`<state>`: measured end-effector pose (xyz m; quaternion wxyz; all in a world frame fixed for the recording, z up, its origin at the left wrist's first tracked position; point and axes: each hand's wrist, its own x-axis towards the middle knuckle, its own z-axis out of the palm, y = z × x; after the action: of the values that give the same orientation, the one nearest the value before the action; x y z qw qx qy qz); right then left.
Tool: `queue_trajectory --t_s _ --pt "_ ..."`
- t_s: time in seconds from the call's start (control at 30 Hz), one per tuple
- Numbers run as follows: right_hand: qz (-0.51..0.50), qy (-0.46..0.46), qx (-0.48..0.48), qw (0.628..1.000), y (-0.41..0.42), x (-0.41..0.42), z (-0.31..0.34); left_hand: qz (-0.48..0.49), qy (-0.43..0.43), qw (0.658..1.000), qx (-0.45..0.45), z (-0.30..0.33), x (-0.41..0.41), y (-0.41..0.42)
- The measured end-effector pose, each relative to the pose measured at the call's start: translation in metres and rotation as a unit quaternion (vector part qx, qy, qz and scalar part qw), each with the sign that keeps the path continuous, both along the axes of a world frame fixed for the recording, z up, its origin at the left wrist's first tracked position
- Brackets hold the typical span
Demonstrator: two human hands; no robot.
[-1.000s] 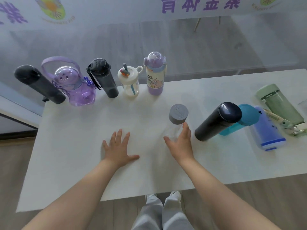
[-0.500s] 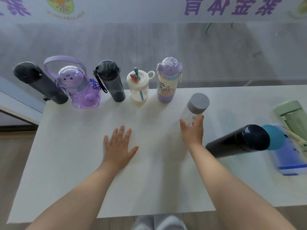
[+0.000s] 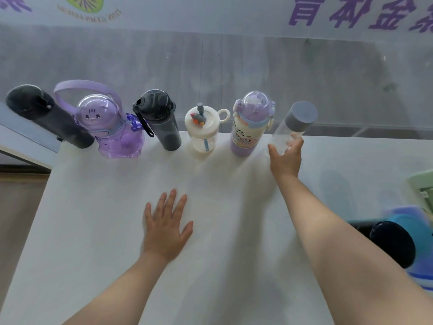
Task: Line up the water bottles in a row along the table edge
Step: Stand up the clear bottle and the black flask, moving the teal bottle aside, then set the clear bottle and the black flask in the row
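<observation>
White and matte, the table is bounded on its far side by frosted glass panels, above which a pale banner with purple lettering is hung. Along the far table edge five bottles are already set upright in a row: a black flask at the left end, then a purple cat-faced bottle with a lilac carry strap, a smoky dark bottle with a flip lid, a short white-lidded cup with a ring handle, and a lilac cartoon bottle under a clear dome cap. Just to the right of that last one, a clear bottle with a grey cap is held by the right hand, whose fingers and thumb are wrapped around the lower part of its transparent body; the bottle is tilted slightly, cap away from the row, and whether its base is touching the table cannot be told. The left hand is laid flat on the tabletop, palm down, fingers spread, with nothing held. Near the right border, partly cut off and blurred, a dark navy flask, a teal-capped bottle and a pale green bottle are seen, well apart from the row.
</observation>
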<state>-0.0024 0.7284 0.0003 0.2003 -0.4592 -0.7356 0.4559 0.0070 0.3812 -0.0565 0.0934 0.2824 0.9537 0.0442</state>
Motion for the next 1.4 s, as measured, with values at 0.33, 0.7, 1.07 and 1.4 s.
queue_trajectory --t_s 0.33,0.7,1.07,1.4 --pt "0.004 0.006 0.018 1.000 0.010 -0.014 -0.008 0.001 0.010 1.000 0.002 0.001 -0.002 0.000" --pt "-0.002 -0.003 0.004 1.000 0.010 -0.014 -0.009 -0.002 0.019 1.000 0.010 0.000 -0.002 0.000" --pt "0.039 -0.052 -0.020 0.998 -0.034 0.059 0.008 0.004 -0.011 1.000 0.018 0.006 0.000 0.001" --pt "0.172 -0.101 -0.017 0.980 -0.086 0.210 0.021 0.048 -0.055 0.994 0.086 0.013 0.026 0.015"
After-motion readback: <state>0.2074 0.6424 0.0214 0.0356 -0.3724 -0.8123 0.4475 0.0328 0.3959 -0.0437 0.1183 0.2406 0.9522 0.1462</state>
